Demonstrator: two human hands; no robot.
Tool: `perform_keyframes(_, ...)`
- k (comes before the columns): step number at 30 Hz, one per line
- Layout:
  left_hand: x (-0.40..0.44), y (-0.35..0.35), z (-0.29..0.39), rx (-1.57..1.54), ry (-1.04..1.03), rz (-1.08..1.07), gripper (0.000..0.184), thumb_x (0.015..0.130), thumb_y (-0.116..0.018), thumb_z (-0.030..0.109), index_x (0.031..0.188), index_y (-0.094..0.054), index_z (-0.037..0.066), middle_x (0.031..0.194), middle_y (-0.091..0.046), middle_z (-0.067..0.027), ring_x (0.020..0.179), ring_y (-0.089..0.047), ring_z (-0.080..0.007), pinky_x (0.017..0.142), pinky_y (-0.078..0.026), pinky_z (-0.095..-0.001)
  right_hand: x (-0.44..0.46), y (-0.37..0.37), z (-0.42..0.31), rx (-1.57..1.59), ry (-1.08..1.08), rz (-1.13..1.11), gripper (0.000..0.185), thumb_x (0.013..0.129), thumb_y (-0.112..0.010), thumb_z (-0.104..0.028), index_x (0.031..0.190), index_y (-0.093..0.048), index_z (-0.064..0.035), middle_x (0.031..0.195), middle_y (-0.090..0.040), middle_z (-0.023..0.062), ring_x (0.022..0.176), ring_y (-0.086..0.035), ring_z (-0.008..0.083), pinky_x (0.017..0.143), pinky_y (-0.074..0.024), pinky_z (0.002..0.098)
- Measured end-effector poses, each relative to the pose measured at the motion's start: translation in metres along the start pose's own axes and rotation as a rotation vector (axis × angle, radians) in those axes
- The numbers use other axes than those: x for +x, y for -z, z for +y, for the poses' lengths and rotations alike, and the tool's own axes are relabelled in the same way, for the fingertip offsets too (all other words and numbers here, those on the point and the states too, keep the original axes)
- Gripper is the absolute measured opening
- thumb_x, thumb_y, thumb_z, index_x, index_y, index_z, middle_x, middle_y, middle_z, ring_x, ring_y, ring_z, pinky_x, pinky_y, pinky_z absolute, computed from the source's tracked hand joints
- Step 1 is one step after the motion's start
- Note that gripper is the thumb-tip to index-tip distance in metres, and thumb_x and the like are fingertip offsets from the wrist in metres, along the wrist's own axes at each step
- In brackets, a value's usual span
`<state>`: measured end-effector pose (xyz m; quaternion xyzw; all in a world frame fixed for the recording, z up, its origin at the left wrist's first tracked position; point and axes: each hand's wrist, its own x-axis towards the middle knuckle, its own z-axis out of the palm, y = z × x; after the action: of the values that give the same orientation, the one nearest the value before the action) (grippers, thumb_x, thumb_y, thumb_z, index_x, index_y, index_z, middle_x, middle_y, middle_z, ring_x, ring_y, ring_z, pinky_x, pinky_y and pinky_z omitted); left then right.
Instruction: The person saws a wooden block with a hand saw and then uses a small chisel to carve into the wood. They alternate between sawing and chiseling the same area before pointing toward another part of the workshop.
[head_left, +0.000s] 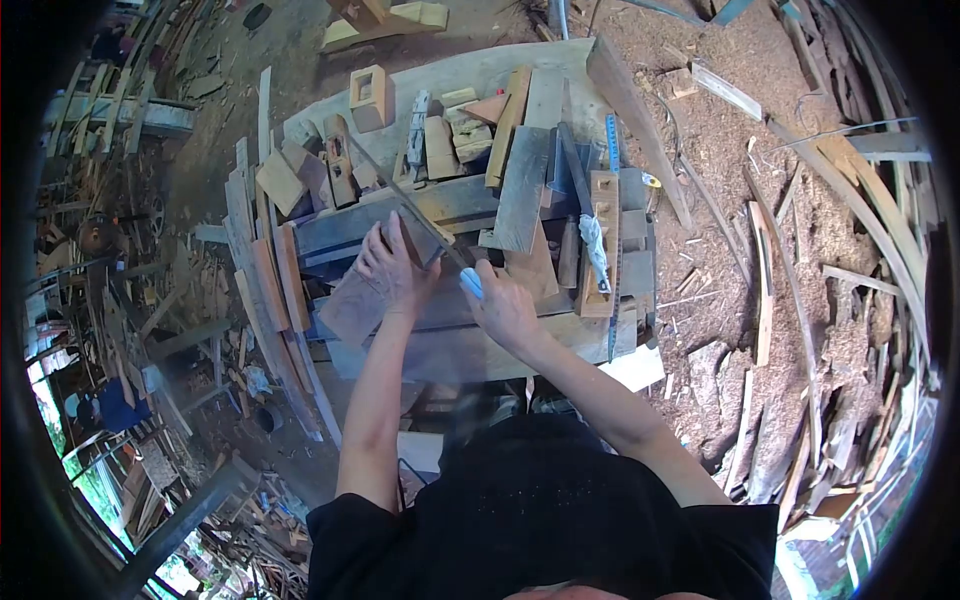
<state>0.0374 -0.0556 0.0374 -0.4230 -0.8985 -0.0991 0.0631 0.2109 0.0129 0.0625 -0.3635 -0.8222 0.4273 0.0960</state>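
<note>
My right hand [505,310] is closed around the light-blue handle of a handsaw [405,200], whose long thin blade points away to the upper left and shows nearly edge-on. Beside the blade, my left hand [393,265] presses on a brown wooden board [350,308], fingers bent over it. The blade runs close past the left fingertips; whether it touches the wood there I cannot tell. Both hands are over a workbench [480,350] of planks.
Wood blocks [440,147], a mortised block [371,98] and a hand plane [339,160] lie on the bench's far side. To the right are a blue ruler [612,145] and a drilled wood strip [604,215]. Wood offcuts [765,285] and sawdust cover the ground.
</note>
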Motion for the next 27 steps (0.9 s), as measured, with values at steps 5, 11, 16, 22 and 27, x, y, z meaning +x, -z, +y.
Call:
perform_keyframes(5,-0.004,-0.006,0.007,0.03,-0.011,-0.14,0.112,0.06,-0.084,0.044,0.15,-0.022,0.016,0.142,-0.034,-0.0163,0.134,-0.029,-0.0367,0.106,-0.02,-0.054,-0.001,-0.011,0.014,-0.019,-0.075,-0.03,0.032,0.092,-0.06,-0.029,0.102,-0.042,-0.0042,0.081,-0.062,0.0232,0.073,-0.065,0.0431,0.06,-0.053,0.0506)
perform_keyframes(11,0.022,-0.016,-0.027,-0.509,0.059,-0.196,0.066,0.082,-0.067,0.04,0.137,-0.048,0.011,0.128,-0.054,-0.0174,0.121,-0.048,-0.0341,0.104,-0.028,-0.0519,0.003,-0.018,0.012,-0.065,0.004,0.067,0.037,0.092,-0.062,-0.032,0.104,-0.04,-0.0043,0.073,-0.062,0.0225,0.063,-0.064,0.0422,0.051,-0.0511,0.0504)
perform_keyframes(16,0.046,-0.047,0.003,-0.239,0.364,-0.061,0.041,0.095,-0.046,0.041,0.111,-0.067,0.01,0.107,-0.067,-0.0154,0.103,-0.06,-0.034,0.095,-0.036,-0.0486,0.006,-0.018,0.012,-0.091,-0.061,0.03,0.034,0.091,-0.062,-0.028,0.102,-0.041,-0.0036,0.072,-0.062,0.0229,0.063,-0.065,0.0414,0.052,-0.0522,0.0503)
perform_keyframes(22,0.053,-0.062,0.008,0.077,0.51,-0.086,0.048,0.097,-0.037,0.042,0.094,-0.073,0.01,0.095,-0.071,-0.0116,0.094,-0.062,-0.0332,0.086,-0.037,-0.0474,-0.002,-0.01,0.01,-0.026,-0.052,0.09,0.028,0.089,-0.062,-0.02,0.102,-0.043,-0.004,0.073,-0.062,0.0227,0.067,-0.064,0.0434,0.056,-0.0527,0.0505)
perform_keyframes(27,0.054,-0.067,0.01,0.073,0.518,-0.121,0.046,0.096,-0.038,0.04,0.092,-0.073,0.01,0.095,-0.071,-0.0116,0.093,-0.062,-0.0329,0.086,-0.037,-0.0481,-0.055,0.04,0.0,-0.073,-0.136,-0.039,0.026,0.086,-0.063,-0.017,0.098,-0.044,-0.0045,0.077,-0.062,0.0195,0.071,-0.067,0.0384,0.06,-0.0548,0.047)
